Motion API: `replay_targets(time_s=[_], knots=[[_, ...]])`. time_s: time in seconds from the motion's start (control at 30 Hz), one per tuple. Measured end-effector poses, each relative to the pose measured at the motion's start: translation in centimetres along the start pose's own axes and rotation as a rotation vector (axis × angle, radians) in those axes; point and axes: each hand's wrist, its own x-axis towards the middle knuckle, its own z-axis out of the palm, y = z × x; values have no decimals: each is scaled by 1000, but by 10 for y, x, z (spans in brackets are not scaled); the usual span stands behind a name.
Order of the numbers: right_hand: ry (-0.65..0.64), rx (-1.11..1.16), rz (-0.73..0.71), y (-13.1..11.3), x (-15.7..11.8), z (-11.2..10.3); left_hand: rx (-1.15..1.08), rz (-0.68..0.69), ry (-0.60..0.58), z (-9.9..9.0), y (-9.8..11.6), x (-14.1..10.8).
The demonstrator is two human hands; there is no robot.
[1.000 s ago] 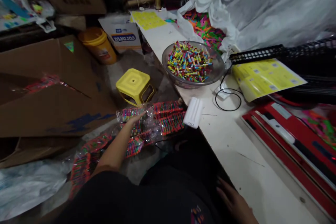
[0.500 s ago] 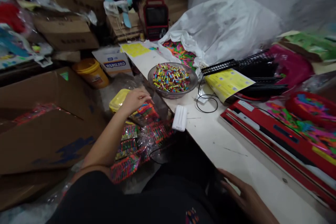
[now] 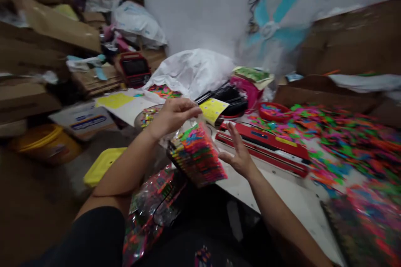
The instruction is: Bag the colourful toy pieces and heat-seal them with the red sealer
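My left hand (image 3: pixel 178 117) is closed on the top of a clear plastic bag (image 3: pixel 200 154) packed with rows of small bright pieces in pink, orange, green and yellow. The bag hangs tilted over the table's front edge. Just right of it, my right hand (image 3: pixel 238 154) has its fingers spread and holds nothing. A red sealing machine (image 3: pixel 266 142) lies on the white table behind my right hand. Partly hidden by my left hand is a bowl (image 3: pixel 146 117) of small colourful pieces.
Loose bright pieces (image 3: pixel 351 142) cover the table's right side, near a red basin (image 3: pixel 274 112). More filled bags (image 3: pixel 156 200) lie low at my left, by a yellow container (image 3: pixel 102 167). A blue fan (image 3: pixel 269 29) is at the back.
The view has swung right. My left hand has come up from the bags at the lower left with a filled bag. My right hand has risen from the table edge and spread its fingers.
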Motion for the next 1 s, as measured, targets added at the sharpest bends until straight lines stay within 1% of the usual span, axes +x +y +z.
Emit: replay_targets(time_s=[0.07,0.13,0.23,0.27,0.33,0.37,0.43,0.53,0.63,0.67,0.73,0.77,0.8,0.83,0.87,0.9,0.97,1.0], knots=[[71,-2,69,22,-17,-16,-132,104,-84,44,8,15],[184,12,142,46,-39,-36,-227,238,-179,90,21,28],[416,55,216,74,-78,-70,-286,458,-250,155,51,39],[464,67,231,79,-90,-81,-289,519,-259,173,63,41],[485,73,263,81,-114,-101,-272,613,-289,203,87,43],[481,73,277,78,-125,-111,-255,647,-316,215,98,42],[496,73,274,64,-141,-128,-223,692,-379,233,117,39],[570,81,207,35,-152,-147,-179,714,-435,250,134,30],[629,90,152,13,-148,-153,-126,704,-427,252,141,25],[633,83,152,7,-145,-152,-119,711,-430,249,142,25],[621,37,170,-2,-138,-153,-125,761,-492,237,140,30],[630,1,184,-7,-136,-158,-129,798,-533,228,136,34],[665,-42,196,-13,-135,-169,-121,841,-595,220,129,40],[738,-94,203,-21,-137,-186,-97,867,-606,212,119,48],[849,-152,208,-32,-142,-209,-60,875,-581,207,106,58],[994,-217,216,-45,-151,-237,-27,889,-571,204,91,70],[1303,-372,255,-78,-179,-298,27,947,-565,206,58,96],[1444,-474,302,-96,-196,-326,38,954,-483,211,41,108]])
